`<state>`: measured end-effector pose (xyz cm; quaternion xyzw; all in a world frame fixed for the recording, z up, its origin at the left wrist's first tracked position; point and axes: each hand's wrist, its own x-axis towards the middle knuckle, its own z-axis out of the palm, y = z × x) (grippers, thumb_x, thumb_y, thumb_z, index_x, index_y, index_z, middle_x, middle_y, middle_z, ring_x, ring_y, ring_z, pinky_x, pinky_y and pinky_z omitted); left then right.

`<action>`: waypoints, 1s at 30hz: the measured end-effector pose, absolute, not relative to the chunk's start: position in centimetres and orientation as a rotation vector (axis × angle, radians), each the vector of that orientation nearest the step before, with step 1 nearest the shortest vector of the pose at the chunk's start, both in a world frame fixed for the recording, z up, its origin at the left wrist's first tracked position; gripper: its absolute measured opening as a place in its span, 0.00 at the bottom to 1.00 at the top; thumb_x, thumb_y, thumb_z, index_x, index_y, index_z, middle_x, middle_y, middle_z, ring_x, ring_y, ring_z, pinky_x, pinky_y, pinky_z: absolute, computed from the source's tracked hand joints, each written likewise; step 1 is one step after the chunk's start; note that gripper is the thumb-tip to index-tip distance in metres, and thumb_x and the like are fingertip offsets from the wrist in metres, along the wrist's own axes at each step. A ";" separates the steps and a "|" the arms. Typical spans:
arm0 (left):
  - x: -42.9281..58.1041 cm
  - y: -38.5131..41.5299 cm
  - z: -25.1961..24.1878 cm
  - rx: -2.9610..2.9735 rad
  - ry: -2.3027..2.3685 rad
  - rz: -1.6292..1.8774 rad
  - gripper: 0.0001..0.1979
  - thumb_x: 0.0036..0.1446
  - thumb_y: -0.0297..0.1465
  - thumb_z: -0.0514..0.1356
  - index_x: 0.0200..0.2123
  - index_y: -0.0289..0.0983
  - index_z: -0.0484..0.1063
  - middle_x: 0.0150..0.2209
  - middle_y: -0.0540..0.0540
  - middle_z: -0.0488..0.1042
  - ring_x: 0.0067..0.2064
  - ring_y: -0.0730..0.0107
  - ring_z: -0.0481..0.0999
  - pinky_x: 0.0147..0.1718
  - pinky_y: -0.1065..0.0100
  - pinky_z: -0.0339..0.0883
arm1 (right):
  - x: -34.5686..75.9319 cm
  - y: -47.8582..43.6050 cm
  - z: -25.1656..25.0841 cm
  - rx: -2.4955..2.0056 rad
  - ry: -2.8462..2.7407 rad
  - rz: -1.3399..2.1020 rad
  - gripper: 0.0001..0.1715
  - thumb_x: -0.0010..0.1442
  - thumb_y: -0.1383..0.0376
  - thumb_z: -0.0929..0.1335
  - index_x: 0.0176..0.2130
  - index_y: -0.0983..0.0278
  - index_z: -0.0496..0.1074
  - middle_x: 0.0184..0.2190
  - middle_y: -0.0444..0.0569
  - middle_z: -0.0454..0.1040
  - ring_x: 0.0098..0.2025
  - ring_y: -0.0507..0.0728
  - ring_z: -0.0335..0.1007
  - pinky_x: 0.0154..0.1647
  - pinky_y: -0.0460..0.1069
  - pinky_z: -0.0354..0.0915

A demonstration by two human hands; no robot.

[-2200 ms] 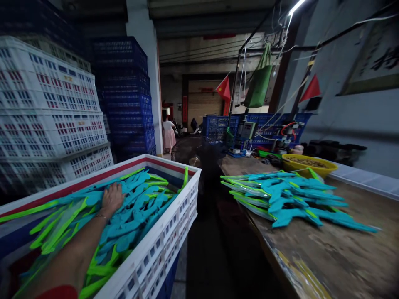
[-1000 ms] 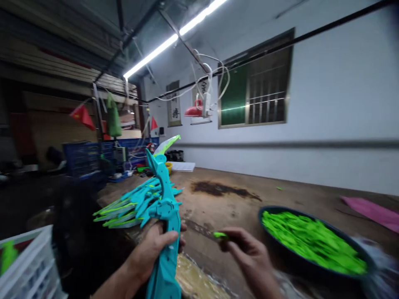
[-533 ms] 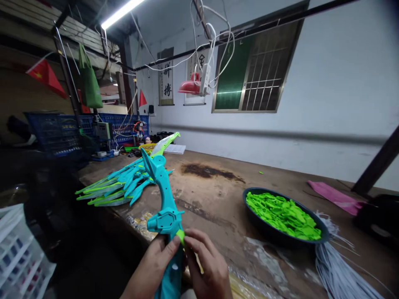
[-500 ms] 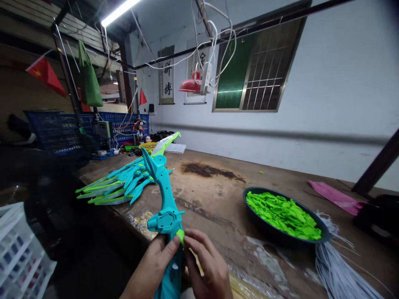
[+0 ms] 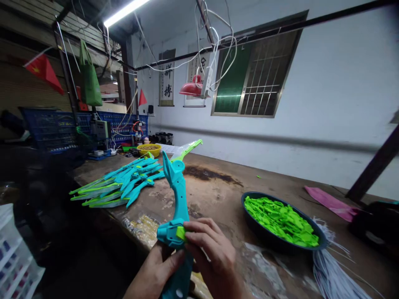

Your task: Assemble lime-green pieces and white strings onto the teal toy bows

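A turquoise plastic toy bow [image 5: 181, 199] stands upright in front of me, with a lime and clear limb [image 5: 190, 150] angling from its top. My left hand [image 5: 154, 268] is wrapped round it below the middle block. The fingers of my right hand [image 5: 215, 251] pinch a small lime-green plastic piece [image 5: 180, 232] against the face of that block, covering part of its hexagonal recess. Whether the piece is seated cannot be seen. The lower end of the bow runs out of the picture.
Several similar turquoise and lime bows [image 5: 132, 180] are piled on the table's left. A dark basin [image 5: 260, 232] of lime pieces stands right, beside a bundle of pale cords [image 5: 338, 270]. A pink cloth [image 5: 330, 203], yellow bowl [image 5: 149, 149] and white basket [image 5: 15, 253] lie farther out.
My right hand has raised the lime piece from beside the bow's grip onto the middle block. The bow has shifted slightly right in view; my left hand keeps its hold.
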<state>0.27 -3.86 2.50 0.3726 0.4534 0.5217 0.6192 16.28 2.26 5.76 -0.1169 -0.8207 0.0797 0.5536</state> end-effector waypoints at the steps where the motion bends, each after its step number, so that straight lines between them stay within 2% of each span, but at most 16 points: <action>1: 0.5 -4.0 3.0 0.864 1.051 1.190 0.30 0.54 0.47 0.67 0.55 0.35 0.72 0.35 0.41 0.80 0.32 0.55 0.80 0.41 0.56 0.74 | 16.1 2.5 5.8 -0.258 -1.943 0.192 0.09 0.65 0.75 0.66 0.43 0.63 0.70 0.43 0.52 0.78 0.43 0.58 0.71 0.43 0.53 0.73; 4: 1.0 -4.3 4.0 0.885 1.066 1.207 0.30 0.55 0.48 0.66 0.55 0.34 0.72 0.36 0.41 0.80 0.31 0.57 0.80 0.40 0.57 0.74 | 15.9 2.9 5.5 -0.225 -1.983 0.185 0.07 0.67 0.75 0.65 0.41 0.64 0.70 0.44 0.53 0.78 0.44 0.58 0.69 0.42 0.53 0.73; 7: 1.1 -4.5 4.2 0.884 1.027 1.272 0.29 0.56 0.47 0.66 0.55 0.35 0.71 0.44 0.39 0.80 0.42 0.54 0.80 0.44 0.59 0.72 | 16.1 2.9 5.5 -0.228 -1.986 0.151 0.06 0.67 0.74 0.65 0.41 0.65 0.70 0.44 0.54 0.77 0.44 0.59 0.69 0.42 0.53 0.73; 10: 1.0 -4.4 4.0 0.880 1.013 1.302 0.32 0.56 0.49 0.65 0.57 0.35 0.70 0.51 0.39 0.77 0.52 0.51 0.76 0.52 0.59 0.68 | 16.3 2.7 6.0 -0.221 -1.995 0.111 0.07 0.67 0.75 0.65 0.42 0.65 0.70 0.44 0.54 0.77 0.45 0.59 0.70 0.44 0.53 0.73; 14: 1.3 -4.4 4.0 0.903 1.017 1.327 0.34 0.56 0.51 0.64 0.57 0.34 0.69 0.54 0.38 0.75 0.58 0.50 0.71 0.57 0.59 0.64 | 16.6 2.7 7.1 -0.173 -2.061 0.068 0.08 0.69 0.74 0.63 0.42 0.66 0.71 0.45 0.54 0.77 0.45 0.59 0.71 0.46 0.53 0.74; 20: 2.2 -4.7 5.3 0.940 1.179 1.346 0.34 0.52 0.57 0.63 0.51 0.36 0.75 0.51 0.40 0.78 0.58 0.51 0.71 0.54 0.64 0.68 | 17.5 2.7 7.4 -0.146 -2.087 -0.008 0.11 0.71 0.72 0.61 0.43 0.70 0.72 0.45 0.58 0.76 0.47 0.59 0.69 0.47 0.52 0.73; 25: 2.7 -4.7 5.7 1.035 1.317 1.374 0.33 0.53 0.58 0.61 0.48 0.35 0.76 0.41 0.43 0.81 0.48 0.55 0.77 0.43 0.68 0.72 | 17.7 2.2 7.3 -0.148 -2.123 -0.087 0.11 0.70 0.73 0.61 0.45 0.72 0.72 0.46 0.60 0.75 0.49 0.60 0.67 0.48 0.53 0.73; 28: 2.6 -4.4 5.7 1.169 1.300 1.424 0.30 0.56 0.55 0.60 0.45 0.34 0.77 0.37 0.45 0.80 0.41 0.60 0.77 0.39 0.70 0.71 | 17.8 2.1 7.2 -0.214 -2.104 0.055 0.08 0.68 0.74 0.63 0.41 0.66 0.72 0.43 0.54 0.75 0.47 0.58 0.68 0.49 0.51 0.71; 30: 2.6 -4.3 5.7 1.218 1.258 1.440 0.27 0.58 0.53 0.59 0.43 0.35 0.78 0.34 0.46 0.79 0.39 0.61 0.77 0.38 0.69 0.71 | 18.0 2.2 7.2 -0.360 -2.023 0.304 0.05 0.66 0.70 0.68 0.44 0.62 0.73 0.45 0.51 0.73 0.48 0.57 0.69 0.49 0.50 0.69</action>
